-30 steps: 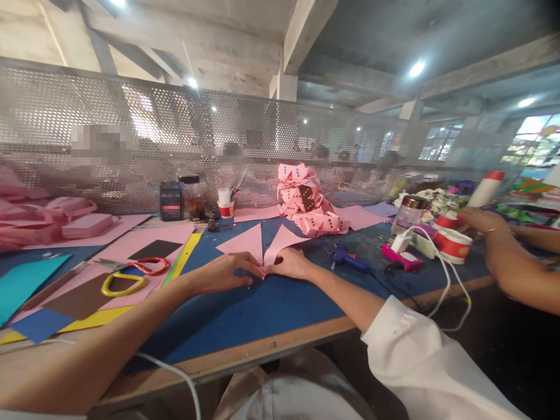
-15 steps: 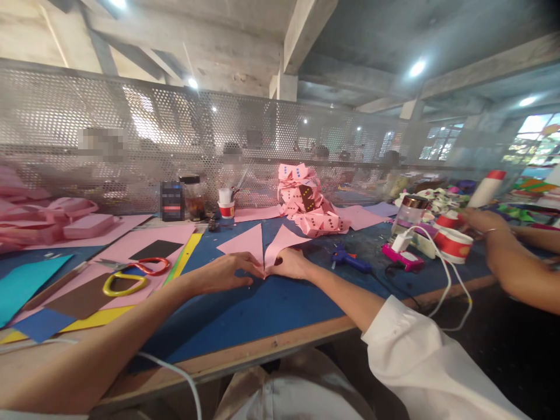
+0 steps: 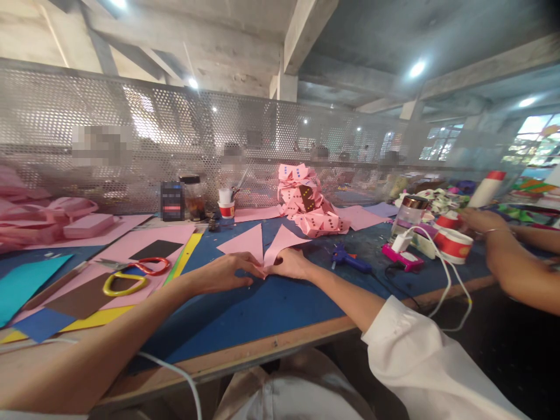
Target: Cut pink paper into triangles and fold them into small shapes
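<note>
In the middle of the table a pink sheet of paper [image 3: 245, 242] stands up in two pointed flaps that narrow to one low corner. My left hand [image 3: 227, 272] has its fingertips on that corner, with the fingers bent and pressed to the paper. From the other side my right hand [image 3: 292, 265] pinches the right flap near the same corner, its thumb and fingers partly hidden behind the paper. To the right of my right hand lies a blue glue gun [image 3: 351, 259]. Behind the sheet is a heap of folded pink paper pieces [image 3: 301, 201] with printed dots.
Scissors [image 3: 135, 273] with red and yellow handles lie left on coloured sheets. A lidded jar [image 3: 195, 201] and a paper cup [image 3: 226, 209] stand at the back by a perforated screen [image 3: 258, 125]. Right are a pink power strip [image 3: 401, 258], white cables and another person's arm [image 3: 520, 262].
</note>
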A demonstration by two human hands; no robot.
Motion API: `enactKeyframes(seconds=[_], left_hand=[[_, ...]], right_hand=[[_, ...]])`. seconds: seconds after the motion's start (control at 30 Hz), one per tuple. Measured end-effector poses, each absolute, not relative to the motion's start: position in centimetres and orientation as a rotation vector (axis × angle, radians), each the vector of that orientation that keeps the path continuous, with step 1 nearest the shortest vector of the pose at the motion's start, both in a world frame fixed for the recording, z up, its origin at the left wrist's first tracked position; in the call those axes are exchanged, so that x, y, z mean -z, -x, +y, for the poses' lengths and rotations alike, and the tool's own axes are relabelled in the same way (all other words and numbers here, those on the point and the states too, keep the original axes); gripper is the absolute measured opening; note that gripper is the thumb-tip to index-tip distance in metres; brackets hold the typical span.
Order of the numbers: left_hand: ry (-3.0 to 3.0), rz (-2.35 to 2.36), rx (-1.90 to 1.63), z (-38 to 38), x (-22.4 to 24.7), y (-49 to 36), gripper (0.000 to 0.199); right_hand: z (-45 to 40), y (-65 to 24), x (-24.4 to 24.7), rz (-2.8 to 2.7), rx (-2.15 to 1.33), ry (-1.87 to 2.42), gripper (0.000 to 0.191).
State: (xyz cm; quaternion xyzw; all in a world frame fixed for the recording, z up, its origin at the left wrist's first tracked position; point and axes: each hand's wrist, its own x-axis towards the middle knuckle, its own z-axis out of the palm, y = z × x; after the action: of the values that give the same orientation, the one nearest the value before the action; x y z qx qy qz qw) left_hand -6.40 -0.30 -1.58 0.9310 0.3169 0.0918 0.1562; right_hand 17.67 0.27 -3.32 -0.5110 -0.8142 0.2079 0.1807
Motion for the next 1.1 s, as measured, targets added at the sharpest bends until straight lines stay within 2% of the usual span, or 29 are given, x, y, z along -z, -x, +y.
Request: enactKeyframes(seconds=[0.13, 1.1], left_hand=[[-2.666, 0.917, -0.259, -0.33, 1.56, 6.38, 0.036], [-2.656, 0.89, -0.243, -0.45, 1.3, 6.55, 0.037]], right_hand=[[0.16, -17.65, 3.22, -2.304, -0.593, 1.429, 0.022], [0.47, -17.68, 3.51, -2.303, -0.599, 1.447, 0.028]])
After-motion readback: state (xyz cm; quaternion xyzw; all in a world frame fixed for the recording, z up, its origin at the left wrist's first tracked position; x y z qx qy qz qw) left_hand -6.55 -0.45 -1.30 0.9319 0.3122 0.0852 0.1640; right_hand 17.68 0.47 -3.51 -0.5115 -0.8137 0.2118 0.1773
